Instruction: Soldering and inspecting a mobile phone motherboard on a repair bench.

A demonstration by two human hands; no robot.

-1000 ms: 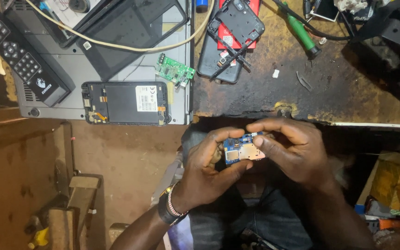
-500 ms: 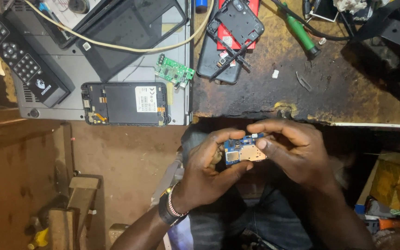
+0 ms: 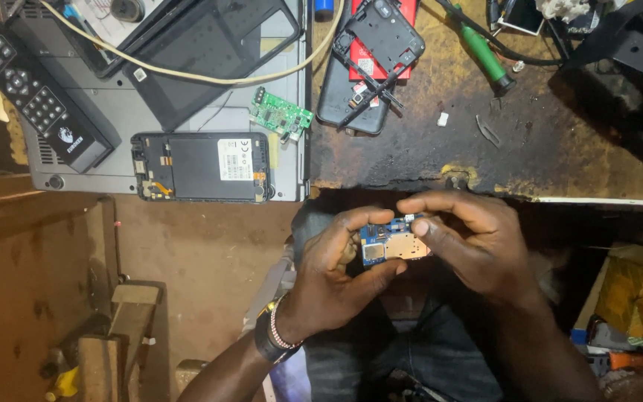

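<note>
A small blue phone circuit board (image 3: 390, 244) with metal shields is held over my lap, just below the edge of the workbench. My left hand (image 3: 336, 275) cups it from below and the left, thumb under the board. My right hand (image 3: 474, 242) pinches its right end, fingertips over the top edge. My left wrist wears a dark band and a beaded bracelet (image 3: 275, 339).
On the bench lie an opened phone frame (image 3: 201, 166), a green circuit board (image 3: 281, 117), a black remote (image 3: 35, 93), a dark tablet (image 3: 210, 52), a phone back shell with tweezers (image 3: 370, 63) and a green-handled screwdriver (image 3: 485, 56). A wooden stool (image 3: 113, 335) stands lower left.
Both hands stay on the board. My right fingers have shifted slightly along its top edge; the board sits in almost the same place.
</note>
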